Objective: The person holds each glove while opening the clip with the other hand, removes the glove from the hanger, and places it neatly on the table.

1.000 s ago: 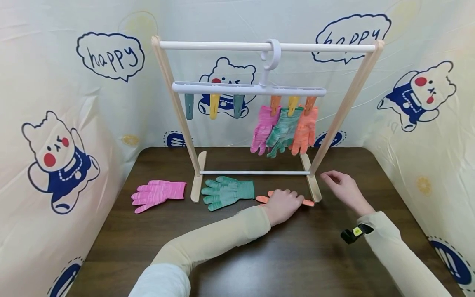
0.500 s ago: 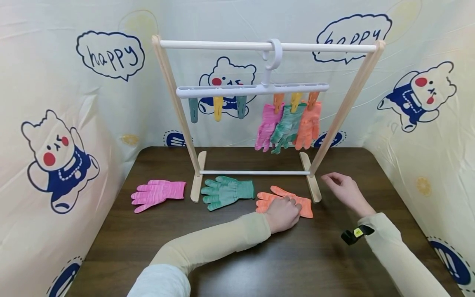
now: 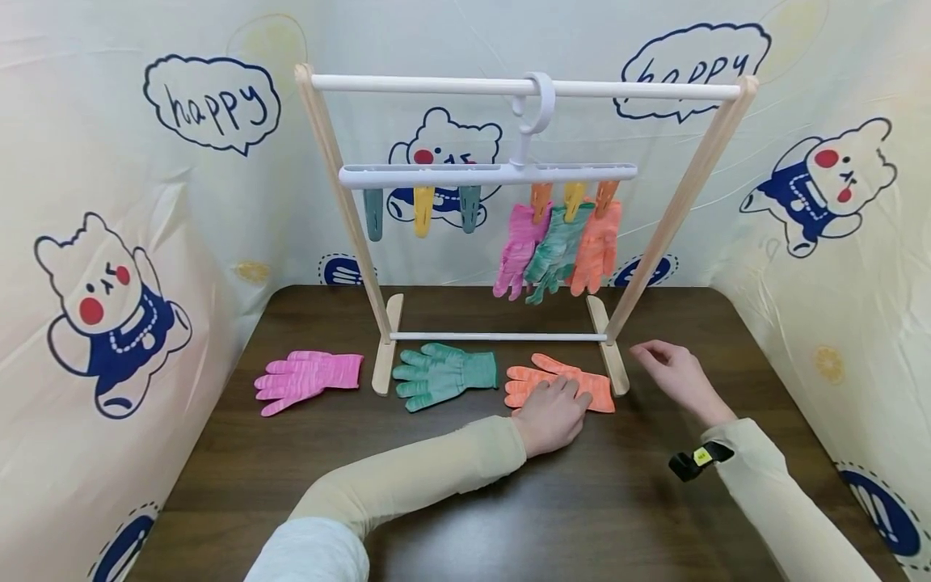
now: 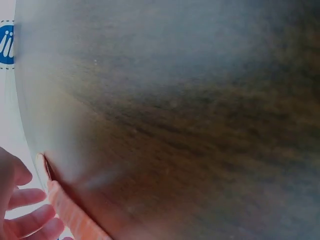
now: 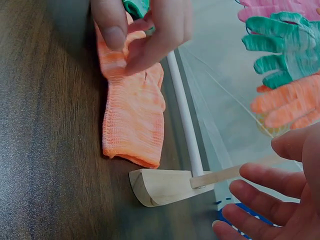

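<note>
An orange knit glove (image 3: 598,390) lies flat on the table, fingers to the left and cuff to the right. My left hand (image 3: 551,414) is over its near side, fingers loosely bent at the fabric. In the right wrist view, the thumb and fingers of the left hand (image 5: 145,30) are spread apart above the orange glove (image 5: 134,117). My right hand (image 3: 675,376) hovers right of the rack's foot, fingers relaxed and holding nothing. A green glove (image 3: 447,376) and a pink glove (image 3: 311,380) lie in a row to the left.
A wooden rack (image 3: 709,194) with white rods bears a white hanger (image 3: 473,175). Pink (image 3: 518,250), green (image 3: 558,250) and orange (image 3: 598,250) gloves hang from clips at its right. Green and yellow clips (image 3: 423,212) hang bare at its left. Printed cloth surrounds the table.
The orange glove, seen edge-on under my left hand, has come to lie flat; its cuff then shifted slightly toward the rack. The hanger swayed a little. My right hand stayed nearly still.
</note>
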Demonstrator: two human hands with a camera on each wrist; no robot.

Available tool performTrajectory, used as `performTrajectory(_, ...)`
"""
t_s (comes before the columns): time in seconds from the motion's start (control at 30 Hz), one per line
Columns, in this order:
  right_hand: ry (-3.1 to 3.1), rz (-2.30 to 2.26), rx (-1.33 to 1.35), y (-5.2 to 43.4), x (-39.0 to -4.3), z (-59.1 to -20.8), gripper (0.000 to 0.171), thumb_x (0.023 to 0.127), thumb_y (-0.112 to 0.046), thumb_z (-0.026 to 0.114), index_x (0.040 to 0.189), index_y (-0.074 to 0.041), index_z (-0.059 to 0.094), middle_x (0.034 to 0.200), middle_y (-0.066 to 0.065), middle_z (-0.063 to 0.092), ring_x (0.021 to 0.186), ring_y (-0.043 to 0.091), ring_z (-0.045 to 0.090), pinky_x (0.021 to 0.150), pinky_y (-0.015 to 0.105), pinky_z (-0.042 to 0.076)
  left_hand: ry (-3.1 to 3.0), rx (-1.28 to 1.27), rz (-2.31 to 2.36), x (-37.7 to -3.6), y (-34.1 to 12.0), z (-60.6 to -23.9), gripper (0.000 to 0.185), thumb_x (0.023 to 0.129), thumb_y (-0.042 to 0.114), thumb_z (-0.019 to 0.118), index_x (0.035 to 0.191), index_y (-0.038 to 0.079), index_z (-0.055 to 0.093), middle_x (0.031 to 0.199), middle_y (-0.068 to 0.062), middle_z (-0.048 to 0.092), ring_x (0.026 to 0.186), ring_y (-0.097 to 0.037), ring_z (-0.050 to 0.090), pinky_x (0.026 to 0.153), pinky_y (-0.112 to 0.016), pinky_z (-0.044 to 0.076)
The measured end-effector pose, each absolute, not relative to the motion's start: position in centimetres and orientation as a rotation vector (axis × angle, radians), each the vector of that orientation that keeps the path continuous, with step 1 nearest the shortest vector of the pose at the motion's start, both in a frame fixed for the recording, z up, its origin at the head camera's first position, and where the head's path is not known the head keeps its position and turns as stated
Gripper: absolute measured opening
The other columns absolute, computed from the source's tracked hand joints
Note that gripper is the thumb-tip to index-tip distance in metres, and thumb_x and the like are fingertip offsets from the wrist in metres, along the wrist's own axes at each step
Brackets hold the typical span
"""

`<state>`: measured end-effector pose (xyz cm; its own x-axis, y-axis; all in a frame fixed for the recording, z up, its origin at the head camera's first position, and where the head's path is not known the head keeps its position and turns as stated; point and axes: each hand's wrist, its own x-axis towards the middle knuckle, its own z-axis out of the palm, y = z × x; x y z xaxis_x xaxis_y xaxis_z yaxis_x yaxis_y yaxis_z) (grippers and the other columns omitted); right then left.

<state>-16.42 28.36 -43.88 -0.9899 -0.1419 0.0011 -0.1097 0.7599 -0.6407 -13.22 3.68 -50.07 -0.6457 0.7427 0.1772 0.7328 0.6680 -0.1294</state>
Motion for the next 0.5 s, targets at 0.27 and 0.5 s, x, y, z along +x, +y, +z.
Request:
performTrajectory(0.27,2.917,-1.046,-0.224,28.3,-16.43,-44.07,0.042,0.11,-0.034,0.053,0.123,0.002,0.07,0.119,0.024,0.072,0.102,0.035,0.066,0.087,0.048,0.053,-2.722,-1.18,0.077,-13.02,3.48,-50.0,0.018,0.103,0.033,0.059,0.108,0.02,0.071,0.097,0.002,0.065,0.086,-0.016,0.063,0.063,-0.03,0.051)
performTrajectory(0.5,2.898,-1.046,-0.221,28.33,-16.47,-44.11,0.042,0.11,-0.034,0.053,0.124,0.002,0.07,0.12,0.024,0.072,0.103,0.035,0.066,0.087,0.049,0.053,-2.78,-1.155,0.05,-13.5,3.55,-50.15,0.022,0.104,0.035,0.059,0.112,0.02,0.073,0.101,0.002,0.068,0.091,-0.015,0.064,0.066,-0.031,0.054)
